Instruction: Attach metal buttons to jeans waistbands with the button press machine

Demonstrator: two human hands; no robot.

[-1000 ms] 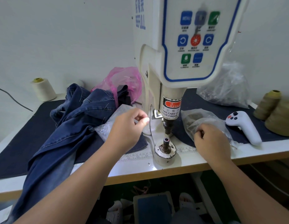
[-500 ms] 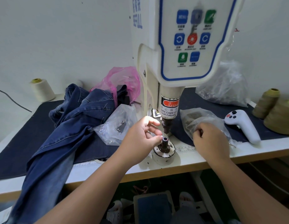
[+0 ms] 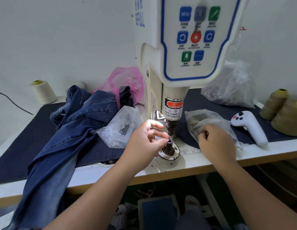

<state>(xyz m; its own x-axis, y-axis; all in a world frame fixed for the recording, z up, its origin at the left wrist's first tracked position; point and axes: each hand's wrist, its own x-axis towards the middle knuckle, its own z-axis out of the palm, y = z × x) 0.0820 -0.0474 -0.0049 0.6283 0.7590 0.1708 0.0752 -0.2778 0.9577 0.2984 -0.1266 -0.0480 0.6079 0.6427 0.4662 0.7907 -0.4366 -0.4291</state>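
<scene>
The button press machine (image 3: 186, 47) stands at the table's middle, its upper punch (image 3: 170, 128) hanging over the dark lower die (image 3: 169, 146). My left hand (image 3: 142, 143) is at the die, thumb and forefinger pinching a small metal button part (image 3: 168, 139) on the die's top. My right hand (image 3: 215, 141) rests to the right of the die with its fingers curled into a clear bag of buttons (image 3: 202, 120). The blue jeans (image 3: 74, 130) lie heaped on the left and hang over the table's front edge.
A second clear bag (image 3: 122, 127) of small parts lies left of the die, a pink bag (image 3: 127, 80) behind it. A white handheld controller (image 3: 250, 127) and thread cones (image 3: 273, 103) sit at the right; one cone (image 3: 43, 92) stands back left. A foot pedal (image 3: 157, 211) sits under the table.
My left hand moved from the left bag down and right to the lower die, bringing a small part to its top. My right hand stayed at the button bag.
</scene>
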